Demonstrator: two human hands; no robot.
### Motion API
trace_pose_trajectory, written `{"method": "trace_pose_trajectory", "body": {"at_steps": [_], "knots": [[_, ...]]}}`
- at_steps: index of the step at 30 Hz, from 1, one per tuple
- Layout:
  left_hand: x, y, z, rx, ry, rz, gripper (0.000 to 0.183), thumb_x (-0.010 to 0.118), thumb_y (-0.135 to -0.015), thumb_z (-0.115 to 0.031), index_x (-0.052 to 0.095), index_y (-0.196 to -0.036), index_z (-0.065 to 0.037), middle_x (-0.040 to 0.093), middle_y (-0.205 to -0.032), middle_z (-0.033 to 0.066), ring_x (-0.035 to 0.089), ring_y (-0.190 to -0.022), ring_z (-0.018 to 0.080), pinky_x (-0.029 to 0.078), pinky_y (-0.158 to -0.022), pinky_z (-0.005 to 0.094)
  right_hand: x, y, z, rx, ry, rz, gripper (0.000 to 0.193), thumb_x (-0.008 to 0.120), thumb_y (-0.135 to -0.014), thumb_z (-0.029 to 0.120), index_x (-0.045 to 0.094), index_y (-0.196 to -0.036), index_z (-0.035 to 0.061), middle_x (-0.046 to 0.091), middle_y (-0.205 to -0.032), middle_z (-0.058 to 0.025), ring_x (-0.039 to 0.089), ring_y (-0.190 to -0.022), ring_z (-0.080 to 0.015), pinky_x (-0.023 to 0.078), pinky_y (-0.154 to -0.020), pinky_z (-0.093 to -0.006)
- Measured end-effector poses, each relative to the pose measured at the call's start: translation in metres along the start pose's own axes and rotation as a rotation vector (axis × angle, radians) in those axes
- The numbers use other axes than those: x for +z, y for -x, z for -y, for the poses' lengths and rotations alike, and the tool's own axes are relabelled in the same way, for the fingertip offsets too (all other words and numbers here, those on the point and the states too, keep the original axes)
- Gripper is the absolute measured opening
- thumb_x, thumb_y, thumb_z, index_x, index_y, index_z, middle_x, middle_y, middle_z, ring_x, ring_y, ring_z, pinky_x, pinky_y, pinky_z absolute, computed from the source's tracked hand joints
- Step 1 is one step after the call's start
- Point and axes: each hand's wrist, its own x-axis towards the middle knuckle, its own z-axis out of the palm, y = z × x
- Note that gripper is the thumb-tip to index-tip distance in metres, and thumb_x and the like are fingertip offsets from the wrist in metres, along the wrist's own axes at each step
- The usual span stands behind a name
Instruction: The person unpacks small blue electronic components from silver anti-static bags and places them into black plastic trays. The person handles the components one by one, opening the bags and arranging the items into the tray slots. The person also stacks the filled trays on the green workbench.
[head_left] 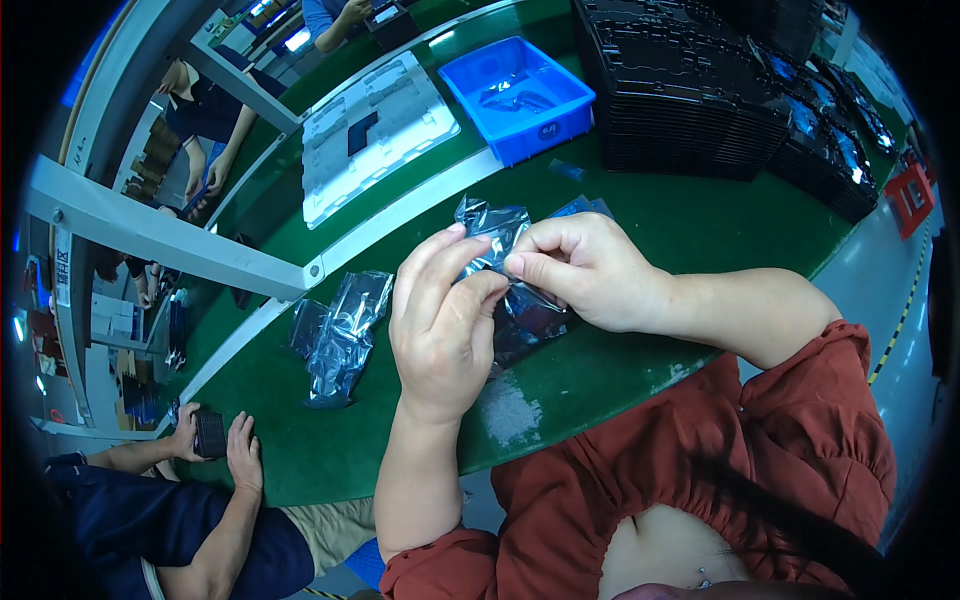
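Note:
Both my hands meet over a shiny, crinkled plastic bag (pixel 490 222) on the green table. My left hand (pixel 440 330) has its fingers curled at the bag's near left side, thumb and forefinger pinched together. My right hand (pixel 595 270) pinches the same bag between thumb and forefinger from the right. Whatever the bag holds is hidden by my fingers and the glare. Another dark, glossy plastic bag (pixel 348 335) lies flat to the left of my left hand, its contents not clear.
Beyond my hands stands a blue bin (pixel 520 95) with plastic film inside. Left of it lies a white tray (pixel 375 130) with a dark rectangle on it. Tall stacks of black trays (pixel 680 90) rise at the back right. A grey metal frame (pixel 170 235) crosses the left; co-workers' hands (pixel 240 450) are beyond.

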Motion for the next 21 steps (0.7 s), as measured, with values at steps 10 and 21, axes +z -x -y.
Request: {"method": "trace_pose_trajectory", "body": {"at_steps": [10,21], "knots": [[-0.007,0.002,0.003,-0.107,0.370,0.118,0.009,0.065,-0.079,-0.004,0.056,-0.080,-0.003,0.063,-0.086,0.0088,0.059,-0.095,0.0285,0.045,-0.087,0.0406,-0.026,-0.026,-0.021,-0.301,0.514,0.096,0.017,0.062,-0.086,0.015,0.064,-0.084,-0.0015,0.063,-0.072,-0.0110,0.056,-0.061,-0.0147,0.045,-0.058,-0.0301],[-0.005,-0.001,-0.011,-0.030,0.013,0.220,0.017,0.075,-0.061,-0.007,0.065,-0.075,-0.009,0.057,-0.075,0.0031,0.058,-0.093,0.0264,0.035,-0.100,0.0532,-0.017,-0.008,0.000,0.022,0.125,0.123,0.019,0.059,-0.088,0.018,0.063,-0.084,-0.0008,0.062,-0.069,-0.0055,0.057,-0.065,-0.0098,0.046,-0.059,-0.0268]]}}
